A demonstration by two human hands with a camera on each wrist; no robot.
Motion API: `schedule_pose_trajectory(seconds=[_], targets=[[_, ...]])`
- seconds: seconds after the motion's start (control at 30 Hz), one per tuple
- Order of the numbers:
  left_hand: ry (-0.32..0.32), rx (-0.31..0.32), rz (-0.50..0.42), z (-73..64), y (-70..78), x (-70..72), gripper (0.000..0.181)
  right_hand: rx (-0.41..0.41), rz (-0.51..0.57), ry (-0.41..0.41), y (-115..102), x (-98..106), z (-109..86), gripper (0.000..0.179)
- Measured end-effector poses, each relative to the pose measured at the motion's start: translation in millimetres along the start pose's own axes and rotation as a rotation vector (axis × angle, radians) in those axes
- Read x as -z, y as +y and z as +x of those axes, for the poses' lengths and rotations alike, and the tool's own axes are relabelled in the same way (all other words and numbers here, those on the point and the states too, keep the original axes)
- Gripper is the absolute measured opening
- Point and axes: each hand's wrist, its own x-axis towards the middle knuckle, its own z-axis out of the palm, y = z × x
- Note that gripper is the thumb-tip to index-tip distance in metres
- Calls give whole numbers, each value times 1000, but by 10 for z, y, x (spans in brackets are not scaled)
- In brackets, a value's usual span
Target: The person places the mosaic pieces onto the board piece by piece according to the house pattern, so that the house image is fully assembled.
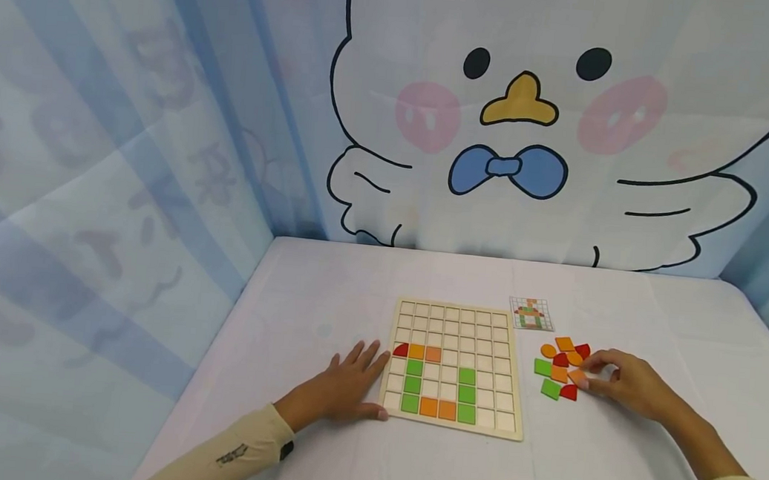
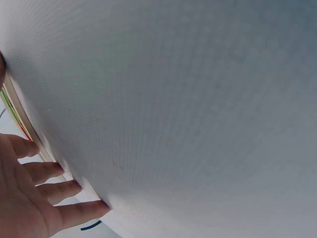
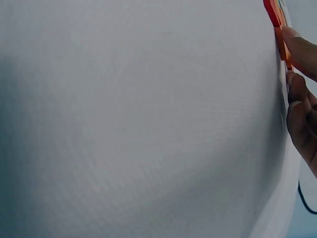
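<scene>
A wooden grid board (image 1: 487, 396) lies flat on the table, with green, orange and red tiles set in some of its squares. Flat beside the board's left edge, my left hand (image 1: 346, 386) has its fingers spread and its fingertips at the frame; the left wrist view shows those straight fingers (image 2: 47, 173) too. To the right of the board is a loose group of red, orange and green pieces. At its right side my right hand (image 1: 635, 384) pinches an orange tile (image 1: 576, 376) between thumb and fingers. The right wrist view shows the thumb (image 3: 302, 52) against orange.
A small pattern card (image 1: 532, 314) with a coloured figure lies by the board's top right corner. Among the loose pieces are a green square (image 1: 550, 389), a red quarter-round (image 1: 569, 392) and an orange circle (image 1: 548, 350). A printed curtain (image 1: 533, 221) hangs behind the white table (image 1: 327, 288).
</scene>
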Motion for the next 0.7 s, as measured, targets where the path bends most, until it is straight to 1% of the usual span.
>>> schedule_pose_trajectory(seconds=[0.17,0.27,0.47,0.57,0.7], targets=[[-4,7,9,1,8,-4,101,-11,-10,-1,10,-11,3,51],[-5,7,12,1,5,-5,101,1,-24,1,10,-13,-3,52],[-4,6,4,3,3,-7,100,19,-38,9,8,-26,-3,48],[-1,6,3,4,2,-13,100,10,-19,0,11,-32,-2,48],[2,4,4,4,-1,-18,100,-12,34,-11,11,-47,-15,50]])
